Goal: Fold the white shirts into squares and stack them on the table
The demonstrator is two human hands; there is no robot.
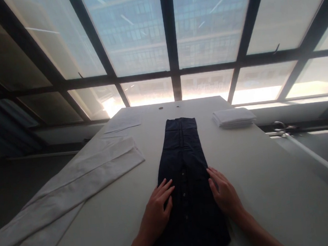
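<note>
A dark navy buttoned shirt (181, 158) lies on the white table, its sides folded in to make a long narrow strip. A row of small buttons runs down its middle. My left hand (159, 204) rests on the shirt's left edge with its fingers stretched out over the cloth. At the opposite edge lies my right hand (224, 190), fingers extended, their tips touching the side of the shirt. Neither hand grips the fabric. The near end of the shirt is dark, and its details are hard to make out.
Long white trousers (94, 179) stretch over the left side of the table (262, 191). White sheets (123, 122) lie at the back left. A folded white cloth stack (234, 117) sits at the back right. Beyond the right edge is a white pole (316, 155). Windows stand behind.
</note>
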